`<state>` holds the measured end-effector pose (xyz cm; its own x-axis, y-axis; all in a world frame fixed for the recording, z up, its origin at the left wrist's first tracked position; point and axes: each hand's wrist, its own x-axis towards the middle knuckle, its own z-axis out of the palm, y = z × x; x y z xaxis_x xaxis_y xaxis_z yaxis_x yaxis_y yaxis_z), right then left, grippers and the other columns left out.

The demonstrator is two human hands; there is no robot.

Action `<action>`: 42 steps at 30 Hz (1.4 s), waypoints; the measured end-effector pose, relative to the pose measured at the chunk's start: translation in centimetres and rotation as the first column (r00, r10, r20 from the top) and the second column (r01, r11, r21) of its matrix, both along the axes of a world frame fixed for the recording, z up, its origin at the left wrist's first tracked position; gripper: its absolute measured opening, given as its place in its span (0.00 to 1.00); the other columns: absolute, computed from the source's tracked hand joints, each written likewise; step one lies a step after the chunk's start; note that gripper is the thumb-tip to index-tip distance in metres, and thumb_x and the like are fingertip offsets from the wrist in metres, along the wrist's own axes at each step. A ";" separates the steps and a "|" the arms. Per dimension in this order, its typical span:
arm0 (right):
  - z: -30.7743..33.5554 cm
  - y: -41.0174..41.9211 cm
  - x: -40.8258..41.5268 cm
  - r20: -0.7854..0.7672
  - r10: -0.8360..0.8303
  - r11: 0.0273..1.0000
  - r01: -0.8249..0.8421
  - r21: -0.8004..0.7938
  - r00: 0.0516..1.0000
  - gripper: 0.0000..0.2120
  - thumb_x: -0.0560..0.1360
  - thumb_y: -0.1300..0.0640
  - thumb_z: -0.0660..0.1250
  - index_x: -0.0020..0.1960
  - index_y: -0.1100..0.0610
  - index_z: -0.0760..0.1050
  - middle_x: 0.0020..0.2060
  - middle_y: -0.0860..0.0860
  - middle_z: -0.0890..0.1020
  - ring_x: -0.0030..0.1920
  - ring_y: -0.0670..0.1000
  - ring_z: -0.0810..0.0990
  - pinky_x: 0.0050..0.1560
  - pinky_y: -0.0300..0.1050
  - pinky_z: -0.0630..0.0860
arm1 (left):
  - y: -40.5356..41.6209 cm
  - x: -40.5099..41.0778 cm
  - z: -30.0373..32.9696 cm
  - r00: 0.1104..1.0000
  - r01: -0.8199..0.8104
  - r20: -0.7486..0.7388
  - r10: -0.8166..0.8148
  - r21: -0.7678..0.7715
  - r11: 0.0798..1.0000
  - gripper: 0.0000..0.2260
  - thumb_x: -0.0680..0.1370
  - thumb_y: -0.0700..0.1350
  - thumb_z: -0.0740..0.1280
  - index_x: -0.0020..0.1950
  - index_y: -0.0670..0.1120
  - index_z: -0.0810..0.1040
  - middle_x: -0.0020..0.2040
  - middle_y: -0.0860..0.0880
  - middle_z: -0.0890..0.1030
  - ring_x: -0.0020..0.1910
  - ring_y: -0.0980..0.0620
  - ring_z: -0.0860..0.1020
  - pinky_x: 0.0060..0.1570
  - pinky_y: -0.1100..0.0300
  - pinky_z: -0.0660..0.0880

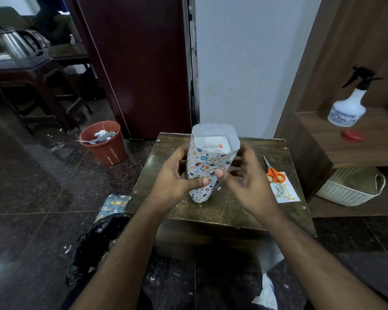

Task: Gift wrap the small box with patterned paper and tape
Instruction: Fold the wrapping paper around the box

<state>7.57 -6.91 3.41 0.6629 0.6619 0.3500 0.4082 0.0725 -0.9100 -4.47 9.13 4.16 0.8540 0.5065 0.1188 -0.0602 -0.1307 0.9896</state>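
A small white box [212, 144] stands upright on the low wooden table [222, 204], wrapped in a sleeve of patterned paper [207, 162] whose open top end rises above the box. My left hand [177, 175] grips the sleeve from the left, thumb on its front. From the right, my right hand [242, 175] presses its thumb on the paper's front beside the left thumb, the fingers curled behind. A roll of clear tape [277, 189] lies on a card [289, 195] at the table's right, below orange-handled scissors [274, 172].
A red waste bin [105, 144] stands on the floor at left. A scrap of patterned paper [112, 205] and a black plastic bag [94, 247] lie by the table's left corner. Shelving at right holds a spray bottle [349, 104], a red lid [352, 135] and a woven basket [349, 186].
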 end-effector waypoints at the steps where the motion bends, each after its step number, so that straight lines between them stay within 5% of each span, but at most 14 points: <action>1: 0.0 0.0 0.0 -0.001 -0.003 1.000 0.003 -0.002 1.000 0.31 0.78 0.52 0.73 0.77 0.47 0.64 0.67 0.40 0.78 0.67 0.46 0.79 0.63 0.58 0.79 | -0.1 0.0 0.1 1.000 -0.005 -0.013 0.005 -0.011 1.000 0.33 0.68 0.34 0.81 0.70 0.52 0.75 0.62 0.50 0.84 0.66 0.48 0.80 0.63 0.50 0.79; 6: 0.0 0.3 0.2 -0.054 -0.043 0.998 0.041 -0.040 0.998 0.23 0.79 0.43 0.69 0.73 0.39 0.69 0.62 0.39 0.81 0.61 0.43 0.81 0.58 0.50 0.80 | -0.7 0.0 0.5 0.985 0.007 -0.167 -0.043 -0.210 0.978 0.25 0.72 0.45 0.80 0.67 0.43 0.78 0.60 0.46 0.86 0.60 0.47 0.84 0.65 0.43 0.78; 8: -0.3 0.4 0.3 -0.243 0.006 0.998 -0.019 -0.053 0.970 0.20 0.78 0.41 0.69 0.69 0.41 0.75 0.61 0.42 0.83 0.61 0.46 0.83 0.59 0.55 0.82 | -0.8 0.0 0.5 0.954 0.023 -0.283 -0.099 -0.261 0.965 0.23 0.73 0.50 0.78 0.64 0.42 0.80 0.57 0.47 0.87 0.58 0.48 0.85 0.68 0.43 0.76; 11: -0.6 0.6 0.3 -0.507 0.077 0.993 -0.109 -0.034 0.859 0.13 0.81 0.49 0.67 0.66 0.42 0.78 0.58 0.43 0.85 0.60 0.49 0.85 0.56 0.52 0.83 | -0.6 0.2 0.0 0.918 0.000 -0.378 -0.121 -0.304 0.953 0.24 0.73 0.54 0.76 0.63 0.41 0.81 0.56 0.47 0.87 0.60 0.48 0.84 0.71 0.43 0.73; 16: -1.1 0.9 0.5 -0.593 0.047 0.988 -0.123 -0.089 0.804 0.14 0.83 0.54 0.67 0.67 0.44 0.78 0.56 0.45 0.87 0.55 0.49 0.87 0.54 0.51 0.84 | -1.1 0.1 -0.7 0.895 -0.026 -0.427 -0.130 -0.342 0.939 0.18 0.78 0.51 0.74 0.62 0.41 0.81 0.55 0.48 0.87 0.59 0.49 0.84 0.64 0.48 0.77; 19: -1.9 1.0 0.6 -0.602 -0.013 0.981 -0.108 -0.164 0.798 0.13 0.82 0.56 0.68 0.66 0.48 0.79 0.53 0.48 0.88 0.51 0.50 0.88 0.49 0.49 0.85 | -1.4 0.2 -1.5 0.870 -0.040 -0.494 -0.007 -0.084 0.996 0.17 0.78 0.54 0.75 0.55 0.41 0.84 0.45 0.52 0.87 0.46 0.52 0.85 0.48 0.52 0.81; 22: -2.4 1.3 0.9 -0.596 -0.092 0.973 -0.055 -0.224 0.798 0.12 0.82 0.55 0.69 0.65 0.52 0.80 0.52 0.51 0.88 0.51 0.52 0.88 0.54 0.55 0.84 | -2.1 0.5 -1.5 0.837 -0.061 -0.525 0.156 0.193 0.979 0.34 0.74 0.71 0.67 0.50 0.37 0.82 0.37 0.47 0.83 0.39 0.48 0.82 0.46 0.44 0.84; 25: -3.0 1.5 1.2 -0.516 -0.184 0.949 0.016 -0.314 0.837 0.12 0.81 0.51 0.69 0.63 0.50 0.82 0.52 0.49 0.88 0.52 0.52 0.87 0.58 0.60 0.83 | -2.4 0.9 -1.5 0.828 -0.123 -0.515 0.221 0.218 0.968 0.29 0.83 0.62 0.62 0.50 0.35 0.81 0.34 0.46 0.79 0.38 0.45 0.82 0.48 0.41 0.84; 30: -3.0 1.4 1.4 -0.463 -0.224 0.923 0.035 -0.383 0.857 0.10 0.82 0.51 0.68 0.63 0.49 0.80 0.53 0.46 0.86 0.51 0.48 0.86 0.57 0.54 0.83 | -2.6 1.0 -1.6 0.843 -0.074 -0.408 0.350 0.558 0.827 0.03 0.78 0.44 0.75 0.51 0.47 0.85 0.49 0.48 0.83 0.50 0.51 0.83 0.57 0.55 0.80; 33: -3.0 1.4 1.2 -0.427 -0.229 0.912 0.039 -0.408 0.875 0.09 0.82 0.49 0.68 0.60 0.49 0.81 0.53 0.46 0.86 0.51 0.48 0.86 0.56 0.55 0.83 | -2.7 1.0 -0.9 0.861 -0.044 -0.371 0.348 0.628 0.777 0.13 0.76 0.42 0.77 0.60 0.48 0.86 0.55 0.53 0.75 0.56 0.53 0.77 0.60 0.64 0.71; 36: -2.7 1.0 1.7 -0.060 -0.244 0.878 0.194 -0.438 0.968 0.08 0.82 0.48 0.66 0.56 0.50 0.82 0.49 0.44 0.84 0.50 0.45 0.82 0.50 0.46 0.78 | -3.1 0.9 -0.8 0.875 0.005 -0.348 0.337 0.702 0.712 0.09 0.79 0.43 0.74 0.58 0.47 0.87 0.57 0.50 0.78 0.57 0.50 0.79 0.59 0.56 0.75; 39: -1.6 -1.1 3.6 0.311 -0.338 0.792 0.447 -0.416 0.888 0.07 0.82 0.56 0.65 0.51 0.53 0.83 0.46 0.48 0.83 0.47 0.50 0.81 0.46 0.44 0.72 | -4.2 1.0 -0.5 0.834 0.096 -0.350 0.426 0.852 0.514 0.13 0.82 0.55 0.67 0.58 0.49 0.85 0.59 0.49 0.79 0.61 0.48 0.75 0.59 0.53 0.71; 42: -1.1 -4.1 6.1 0.355 -0.403 0.662 0.537 -0.523 0.843 0.08 0.80 0.59 0.66 0.54 0.53 0.84 0.49 0.52 0.86 0.51 0.56 0.83 0.50 0.47 0.78 | -5.4 1.5 -0.7 0.822 0.169 -0.388 0.417 0.865 0.473 0.22 0.82 0.62 0.62 0.59 0.46 0.83 0.58 0.47 0.78 0.59 0.45 0.75 0.57 0.48 0.73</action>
